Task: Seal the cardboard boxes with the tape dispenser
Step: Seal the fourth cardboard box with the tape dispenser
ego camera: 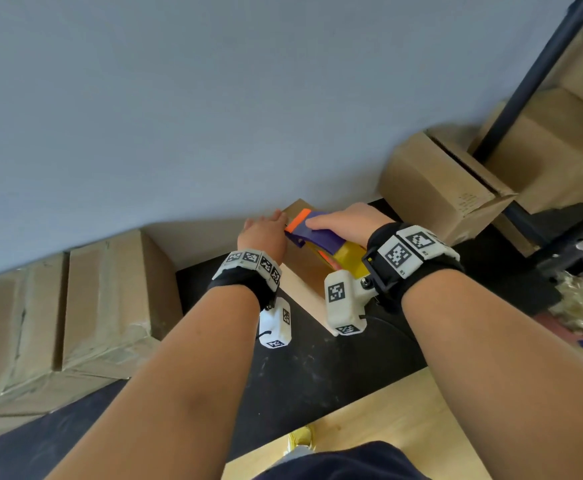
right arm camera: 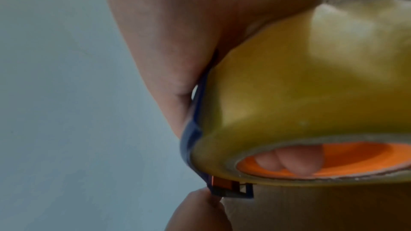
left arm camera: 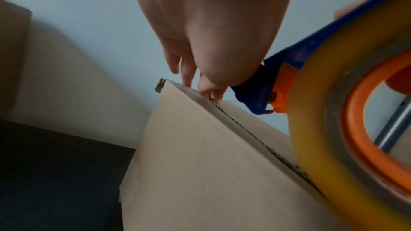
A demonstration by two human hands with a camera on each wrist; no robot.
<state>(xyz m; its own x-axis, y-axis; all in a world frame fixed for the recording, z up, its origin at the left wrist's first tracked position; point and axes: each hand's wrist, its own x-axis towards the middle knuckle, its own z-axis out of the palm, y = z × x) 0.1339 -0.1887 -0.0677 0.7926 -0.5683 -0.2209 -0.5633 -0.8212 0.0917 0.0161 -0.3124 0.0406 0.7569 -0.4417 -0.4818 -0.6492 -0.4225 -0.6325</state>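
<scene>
Cardboard box, matte brown with a ragged centre seam, is set on a dark floor. Its far edge is touched by the left hand's straight fingertips. A blue-and-orange tape dispenser, glossy yellowish roll mounted, is gripped by the right hand above it. Taped boxes are stacked nearby.
</scene>
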